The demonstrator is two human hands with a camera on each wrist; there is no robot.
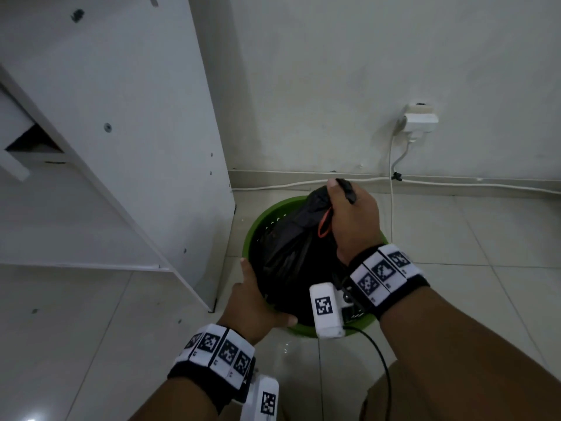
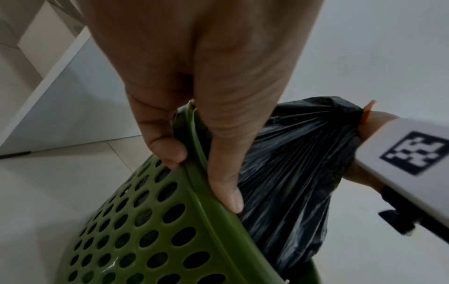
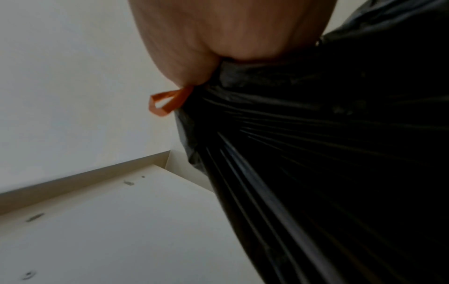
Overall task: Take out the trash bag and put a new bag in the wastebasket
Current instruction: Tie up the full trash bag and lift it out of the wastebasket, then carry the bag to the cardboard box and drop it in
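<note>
A green perforated wastebasket (image 1: 258, 220) stands on the tiled floor near the wall, with a black trash bag (image 1: 291, 241) rising out of it. My right hand (image 1: 349, 217) grips the bag's gathered neck, and an orange drawstring loop (image 1: 324, 223) hangs from the fist. In the right wrist view the orange loop (image 3: 167, 103) sticks out under the fist and the taut bag (image 3: 328, 153) stretches away below. My left hand (image 1: 258, 302) holds the basket's near rim. The left wrist view shows the thumb (image 2: 226, 173) lying on the rim (image 2: 204, 182) and fingers curled under it, beside the bag (image 2: 291, 163).
A white cabinet (image 1: 136, 132) stands just left of the basket, its corner close to the rim. A wall socket with a plug (image 1: 420, 120) and white cables (image 1: 391, 183) run along the skirting behind. Pale floor tiles (image 1: 91, 329) spread to the left and right.
</note>
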